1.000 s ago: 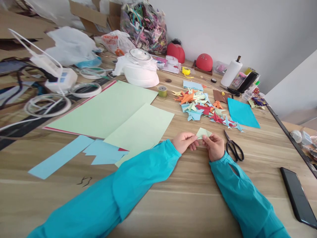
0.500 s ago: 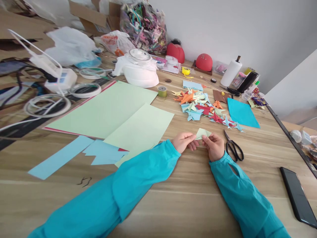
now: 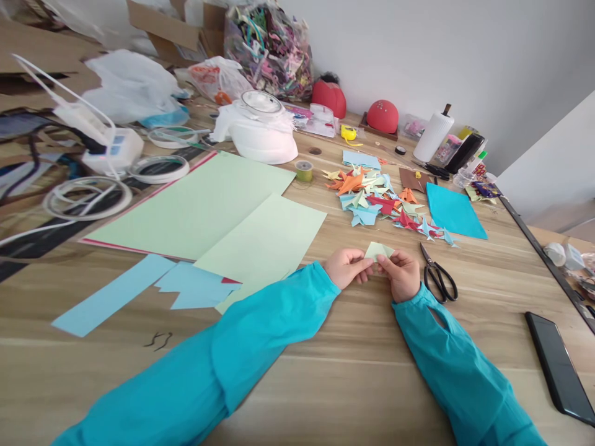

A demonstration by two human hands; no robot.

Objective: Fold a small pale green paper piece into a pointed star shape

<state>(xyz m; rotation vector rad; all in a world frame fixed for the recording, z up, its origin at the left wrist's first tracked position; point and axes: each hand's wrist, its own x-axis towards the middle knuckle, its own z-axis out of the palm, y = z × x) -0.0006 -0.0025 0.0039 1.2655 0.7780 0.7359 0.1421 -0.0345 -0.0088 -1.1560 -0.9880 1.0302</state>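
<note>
- Landmark: black-handled scissors, lying on the wood-grain table, tips pointing away from the person.
- Pale-green paper piece: left of the scissors, held up between both hands; small, a fold line faintly visible.
- Left hand: thumb and fingertips pinched on the paper's lower left edge.
- Right hand: just left of the scissors; thumb on the paper's near edge, fingers behind, a narrow pinch.
- Handling (judged): very light, thin, crisp; creases readily, could tear under a hard pull. Best hold is fingertips at opposite edges or corners, light pressure.
- Beyond the scissors and to their left: loose pile of folded-paper figures, several colours, pointed tips easily crushed.
- Beyond the scissors, slightly right: turquoise sheet; paper or cloth, cannot tell.
- Well left of the scissors: light-green sheet, partly hidden by the left sleeve.
- Right of the scissors, nearer the person: smartphone.
- Obstruction (judged): scissors crowd the right hand's outer side; figures limit forward reach.
</note>
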